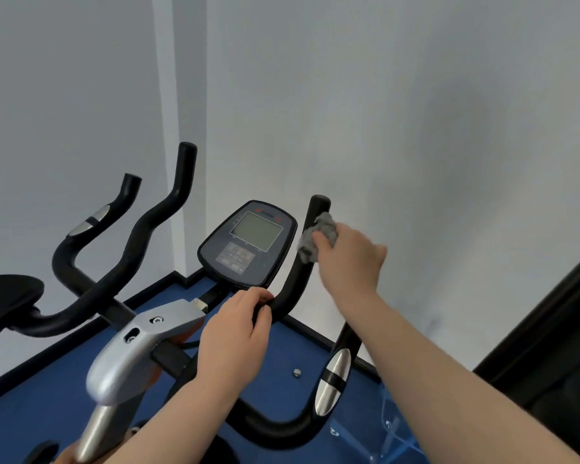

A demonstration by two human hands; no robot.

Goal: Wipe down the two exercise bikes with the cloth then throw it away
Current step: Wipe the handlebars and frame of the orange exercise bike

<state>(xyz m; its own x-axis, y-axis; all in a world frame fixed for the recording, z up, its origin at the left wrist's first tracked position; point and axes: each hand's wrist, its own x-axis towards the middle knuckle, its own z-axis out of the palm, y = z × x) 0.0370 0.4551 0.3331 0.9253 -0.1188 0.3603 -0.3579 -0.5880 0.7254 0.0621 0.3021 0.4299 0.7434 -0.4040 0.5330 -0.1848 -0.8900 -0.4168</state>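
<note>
The near exercise bike has black curved handlebars (295, 283), a console with a grey screen (248, 244) and a silver stem (128, 360). My right hand (352, 259) holds a crumpled grey cloth (315, 236) pressed against the upright right handlebar end. My left hand (238, 333) grips the handlebar's middle, just below the console. A second bike's black handlebars (148, 226) and saddle (7, 296) stand at the left.
White walls close in behind both bikes, meeting at a corner. The floor (47, 390) is blue with a dark skirting. A dark piece of equipment (556, 356) fills the right edge. A clear plastic item (392, 426) lies on the floor at lower right.
</note>
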